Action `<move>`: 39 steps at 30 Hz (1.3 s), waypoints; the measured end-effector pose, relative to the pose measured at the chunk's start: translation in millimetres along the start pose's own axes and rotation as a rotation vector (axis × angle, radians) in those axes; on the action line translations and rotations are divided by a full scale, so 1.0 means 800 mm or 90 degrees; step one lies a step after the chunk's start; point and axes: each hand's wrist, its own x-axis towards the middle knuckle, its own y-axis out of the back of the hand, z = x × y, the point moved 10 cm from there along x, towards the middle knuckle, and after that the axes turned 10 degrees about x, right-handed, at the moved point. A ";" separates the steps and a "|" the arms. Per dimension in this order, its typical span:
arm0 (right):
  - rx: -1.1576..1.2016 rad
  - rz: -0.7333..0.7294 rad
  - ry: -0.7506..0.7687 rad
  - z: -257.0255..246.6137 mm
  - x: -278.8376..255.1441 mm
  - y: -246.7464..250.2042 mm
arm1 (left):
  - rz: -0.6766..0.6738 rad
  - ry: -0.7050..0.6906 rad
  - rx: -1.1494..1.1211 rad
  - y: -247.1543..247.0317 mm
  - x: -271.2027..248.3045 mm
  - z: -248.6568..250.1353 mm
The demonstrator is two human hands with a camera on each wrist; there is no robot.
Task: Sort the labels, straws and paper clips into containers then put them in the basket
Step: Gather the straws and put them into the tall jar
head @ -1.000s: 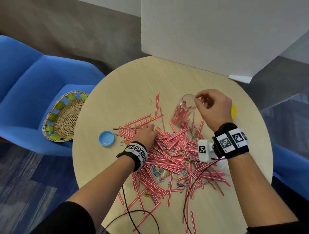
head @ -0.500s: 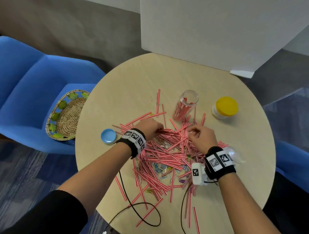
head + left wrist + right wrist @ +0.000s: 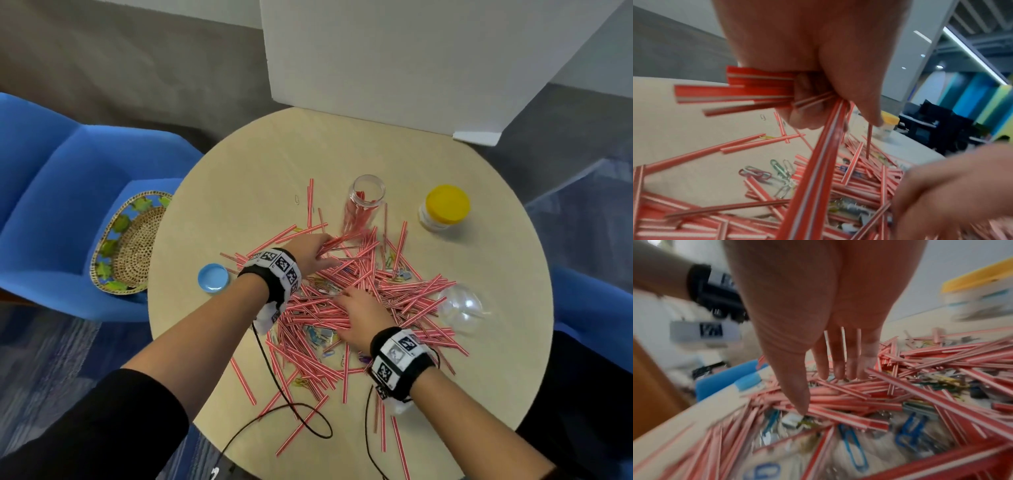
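Note:
Red-and-white straws lie in a heap mid-table, with coloured paper clips and small labels mixed underneath. My left hand is at the heap's far left side, its fingers curled round a bundle of straws. My right hand hovers low over the heap's middle, fingers straight and pointing down onto the straws, holding nothing. A clear open jar with some straws in it stands just beyond the heap. The woven basket lies on a blue chair to the left.
A yellow-lidded jar stands at the far right of the table. A clear container lies at the heap's right edge. A blue lid lies on the left. White board stands behind the table. Black cables trail near the front edge.
My right hand left the jar's mouth and came down onto the heap, sliding toward me and left. My left hand moved forward and right with straws gathered in it.

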 end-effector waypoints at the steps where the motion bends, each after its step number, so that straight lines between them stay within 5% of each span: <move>1: -0.051 -0.005 0.019 -0.003 0.004 -0.008 | -0.006 0.011 -0.011 0.001 -0.001 -0.001; 5: -0.160 -0.009 0.033 -0.012 0.020 -0.017 | 0.033 0.063 -0.139 0.014 -0.013 -0.013; 11: -0.173 0.005 0.044 -0.018 0.025 0.001 | 0.019 0.160 -0.726 -0.002 -0.046 -0.016; 19: -0.072 0.014 -0.037 0.015 0.017 0.016 | 0.051 0.161 -0.999 -0.013 -0.064 -0.014; 26: 0.024 -0.003 -0.135 0.047 0.016 0.014 | 0.171 0.165 -1.206 0.003 -0.064 -0.043; 39: 0.626 0.119 -0.124 0.075 -0.032 0.074 | 0.313 0.087 -0.832 0.129 -0.077 -0.003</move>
